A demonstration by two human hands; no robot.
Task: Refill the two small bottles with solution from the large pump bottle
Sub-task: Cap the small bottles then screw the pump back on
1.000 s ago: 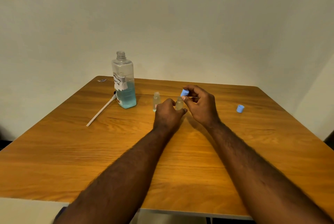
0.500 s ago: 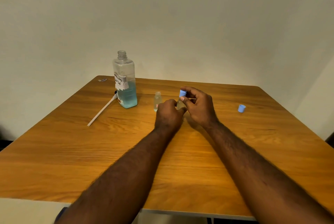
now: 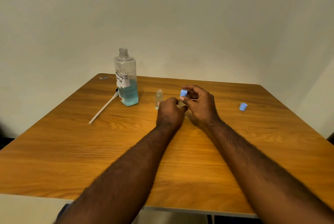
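The large clear bottle (image 3: 127, 86) stands uncapped at the back left of the table, about a third full of blue liquid. Its pump with a long white tube (image 3: 103, 108) lies on the table beside it. One small clear bottle (image 3: 158, 98) stands open, just left of my hands. My left hand (image 3: 169, 113) is closed around the second small bottle (image 3: 181, 104), which is mostly hidden. My right hand (image 3: 199, 105) pinches a blue cap (image 3: 183, 93) right above that bottle's mouth. A second blue cap (image 3: 243, 106) rests on the table to the right.
The wooden table (image 3: 180, 169) sits in a corner of plain walls. A small scrap (image 3: 103, 78) lies at the back left corner. The table's front edge runs just below my forearms.
My right hand has lowered the blue cap slightly toward the small bottle that my left hand holds. The rest stays where it was.
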